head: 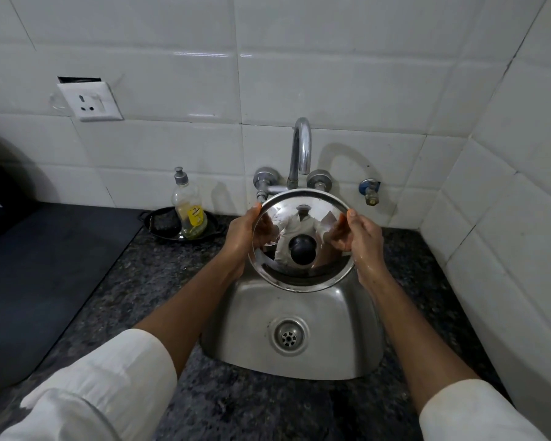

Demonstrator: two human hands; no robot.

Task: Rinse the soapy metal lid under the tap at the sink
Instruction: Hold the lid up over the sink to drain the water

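A round shiny metal lid (303, 218) with a black knob at its middle is held tilted toward me over the back of the steel sink (245, 329). My left hand (240, 233) grips its left rim and my right hand (365, 237) grips its right rim. The curved chrome tap (300, 151) rises from the wall just behind the lid, its spout above the lid's top edge. No water stream is visible. My right hand looks wet.
A dish-soap bottle (188, 205) stands in a black tray (159, 227) left of the tap. A small blue-handled valve (369, 190) sits on the wall to the right. Dark speckled counter (140, 281) surrounds the sink; a tiled wall closes the right side. A wall socket (91, 101) is upper left.
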